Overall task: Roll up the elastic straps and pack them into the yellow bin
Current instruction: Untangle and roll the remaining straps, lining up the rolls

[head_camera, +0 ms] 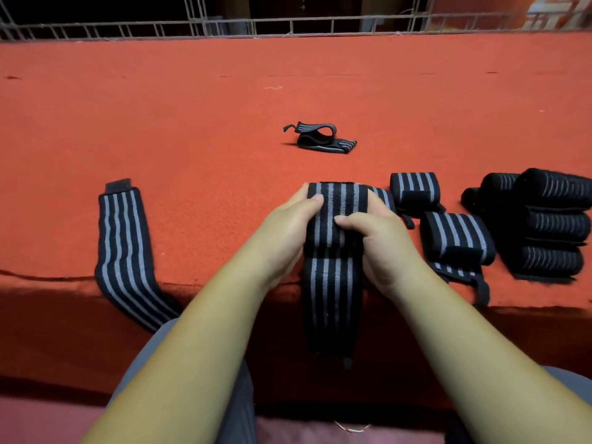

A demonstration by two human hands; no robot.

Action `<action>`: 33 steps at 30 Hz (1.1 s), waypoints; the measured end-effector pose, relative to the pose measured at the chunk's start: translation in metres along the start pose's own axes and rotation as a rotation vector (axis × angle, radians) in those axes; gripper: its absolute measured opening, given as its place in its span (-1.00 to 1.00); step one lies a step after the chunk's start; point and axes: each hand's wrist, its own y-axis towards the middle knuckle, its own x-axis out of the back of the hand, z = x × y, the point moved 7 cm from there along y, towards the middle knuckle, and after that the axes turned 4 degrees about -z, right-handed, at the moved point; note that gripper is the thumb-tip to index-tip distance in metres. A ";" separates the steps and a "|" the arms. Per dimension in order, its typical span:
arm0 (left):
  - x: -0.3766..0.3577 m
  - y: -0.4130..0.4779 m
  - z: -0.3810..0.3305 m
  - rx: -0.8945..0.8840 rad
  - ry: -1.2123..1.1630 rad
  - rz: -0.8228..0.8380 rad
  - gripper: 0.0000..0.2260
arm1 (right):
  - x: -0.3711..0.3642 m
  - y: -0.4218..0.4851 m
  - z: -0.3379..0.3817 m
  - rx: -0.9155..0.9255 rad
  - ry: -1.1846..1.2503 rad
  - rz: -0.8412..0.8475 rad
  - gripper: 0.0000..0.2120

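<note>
A black elastic strap with grey stripes (333,283) lies over the front edge of the red table, its tail hanging down. Its upper end is partly rolled, and both hands hold that roll. My left hand (288,225) grips its left side, thumb on top. From the right, my right hand (374,238) grips it with the thumb pressed across the stripes. An unrolled strap (125,251) lies to the left, draped over the edge. Two rolled straps (415,192) (458,240) sit right of my hands. The yellow bin is not in view.
A stack of several rolled straps (551,225) sits at the far right. A loosely coiled strap (320,139) lies further back in the middle. The red table cover (192,123) extends back to a metal grid rail (288,27). My grey-clad knees show below.
</note>
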 end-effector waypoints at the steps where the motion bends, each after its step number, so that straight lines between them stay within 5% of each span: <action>1: -0.002 -0.002 0.001 0.013 0.027 0.032 -0.65 | 0.000 0.000 -0.001 0.002 0.005 -0.003 -0.57; 6: -0.007 -0.003 0.010 0.052 -0.020 0.030 -0.70 | 0.001 0.003 0.002 0.016 -0.100 0.004 -0.22; 12: 0.000 -0.003 0.012 0.049 0.178 0.153 -0.48 | 0.002 0.002 0.004 -0.015 -0.044 0.012 -0.49; 17: 0.009 0.003 0.012 -0.035 0.161 0.107 -0.45 | 0.000 0.005 0.002 -0.078 -0.108 -0.008 -0.13; 21: 0.017 0.007 0.002 -0.137 0.094 -0.008 -0.45 | -0.009 -0.003 0.005 -0.088 -0.189 -0.002 -0.37; 25: 0.029 0.008 -0.011 -0.275 0.198 -0.151 -0.49 | -0.014 -0.001 -0.012 -0.160 -0.162 0.017 -0.12; 27: 0.030 0.007 -0.015 -0.312 0.259 -0.170 -0.49 | -0.017 -0.002 -0.013 -0.199 -0.081 -0.002 -0.20; 33: 0.029 0.011 -0.005 -0.177 0.147 -0.116 -0.38 | -0.016 -0.013 -0.002 -0.252 0.120 0.089 -0.24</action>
